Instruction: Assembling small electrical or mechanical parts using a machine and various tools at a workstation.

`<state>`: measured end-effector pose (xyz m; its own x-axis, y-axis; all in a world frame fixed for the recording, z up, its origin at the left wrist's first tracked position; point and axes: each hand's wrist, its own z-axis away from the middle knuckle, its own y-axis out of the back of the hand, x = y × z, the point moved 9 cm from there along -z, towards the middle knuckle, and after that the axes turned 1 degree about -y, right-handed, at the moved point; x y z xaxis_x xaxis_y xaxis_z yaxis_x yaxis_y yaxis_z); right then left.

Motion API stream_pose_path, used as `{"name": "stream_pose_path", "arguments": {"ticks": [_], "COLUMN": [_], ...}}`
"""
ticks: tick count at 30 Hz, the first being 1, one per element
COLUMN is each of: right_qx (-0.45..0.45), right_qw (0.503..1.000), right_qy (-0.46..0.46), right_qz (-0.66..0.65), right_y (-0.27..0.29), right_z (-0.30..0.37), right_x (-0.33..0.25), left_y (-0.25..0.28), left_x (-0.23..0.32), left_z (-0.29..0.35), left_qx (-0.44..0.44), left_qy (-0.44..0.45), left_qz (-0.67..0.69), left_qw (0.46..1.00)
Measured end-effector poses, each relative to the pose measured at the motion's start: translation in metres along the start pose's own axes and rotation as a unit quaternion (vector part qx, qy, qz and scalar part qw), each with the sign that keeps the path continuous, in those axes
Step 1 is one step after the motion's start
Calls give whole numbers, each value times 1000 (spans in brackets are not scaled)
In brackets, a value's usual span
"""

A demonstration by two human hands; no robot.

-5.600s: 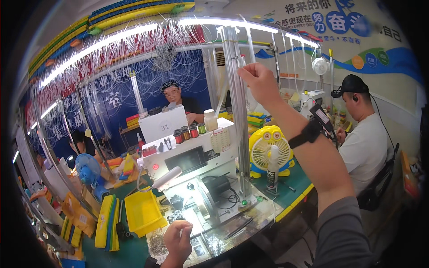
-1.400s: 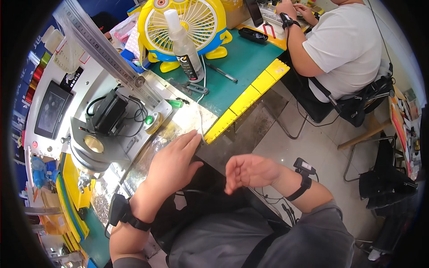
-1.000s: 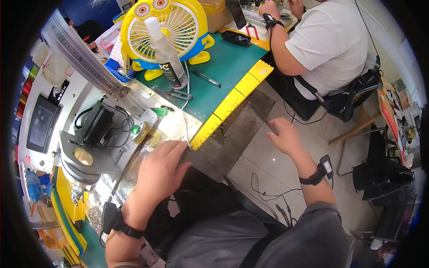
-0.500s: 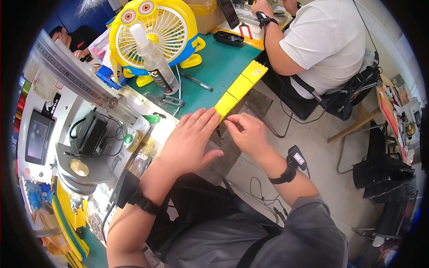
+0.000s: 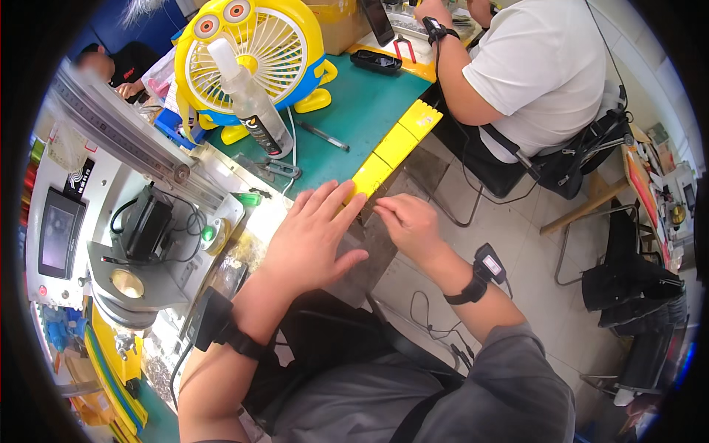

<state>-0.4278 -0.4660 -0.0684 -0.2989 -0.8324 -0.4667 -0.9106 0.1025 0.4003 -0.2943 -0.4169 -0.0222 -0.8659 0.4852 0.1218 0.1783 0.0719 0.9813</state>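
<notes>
Two hands at yellow edge strip (image 5: 394,145) on counter (image 5: 354,118): left hand (image 5: 314,240) flat, fingers spread, empty; right hand (image 5: 408,225) pinched narrow beside strip, contents hidden.

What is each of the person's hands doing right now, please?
Left hand: open, fingers spread, lying flat at the bench edge by the yellow strip, holding nothing.
Right hand: fingers curled at the bench edge; whether it grips anything cannot be told.

A green surface (image 5: 362,118) with a yellow front strip (image 5: 395,144) carries a yellow cartoon fan (image 5: 247,55), a spray bottle (image 5: 247,100), a pen (image 5: 325,136) and tweezers (image 5: 281,168).
</notes>
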Motion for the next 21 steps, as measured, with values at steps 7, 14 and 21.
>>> {"name": "stream_pose_path", "arguments": {"ticks": [7,14,21], "right_qx": [73,-17,120], "right_qw": [899,788,944], "right_qy": [-385,-487,-305], "right_qz": [-193,-376,-25], "right_y": [40,-25,35], "right_z": [33,-14,-48], "right_x": [103,152,100], "left_y": [1,-3,-5], "left_x": [2,2,-7], "left_z": [2,3,2], "left_qx": [-7,-12,-5], "left_qy": [6,22,51], "left_qz": [-5,-13,-47], "left_qw": [1000,1000,998]}}
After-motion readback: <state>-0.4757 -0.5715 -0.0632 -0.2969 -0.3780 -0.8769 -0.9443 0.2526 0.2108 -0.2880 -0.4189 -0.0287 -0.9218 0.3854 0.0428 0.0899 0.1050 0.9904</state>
